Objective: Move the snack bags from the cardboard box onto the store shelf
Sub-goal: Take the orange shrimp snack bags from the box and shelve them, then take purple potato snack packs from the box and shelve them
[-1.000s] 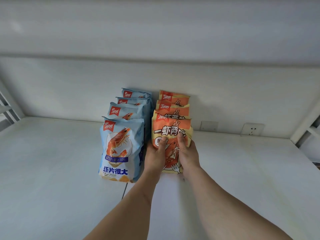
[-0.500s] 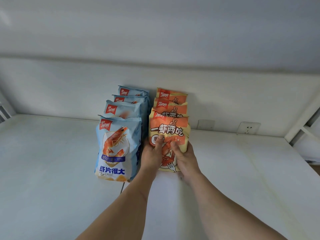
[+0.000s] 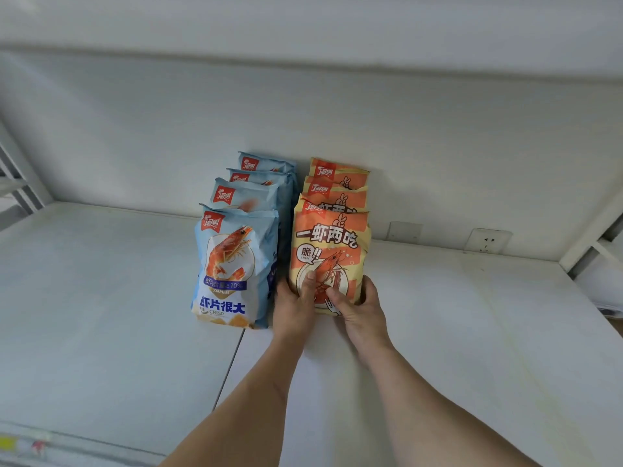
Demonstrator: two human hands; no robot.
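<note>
Two rows of snack bags stand upright on the white shelf (image 3: 101,315), running back to the rear wall. The left row is several blue shrimp-chip bags (image 3: 236,264). The right row is orange and yellow bags, and the front orange bag (image 3: 332,241) is held at its lower part by both hands. My left hand (image 3: 296,301) grips its lower left edge with the thumb on the front. My right hand (image 3: 357,305) grips its lower right corner, thumb across the front. The cardboard box is out of view.
The shelf board stretches wide on both sides of the bags. An upper shelf board hangs overhead. White metal uprights (image 3: 20,183) stand at the far left and right. A wall socket (image 3: 487,241) sits on the back wall to the right of the bags.
Both hands have slid down the front orange bag from its middle to its lower corners. The bag stands more upright against the row behind it.
</note>
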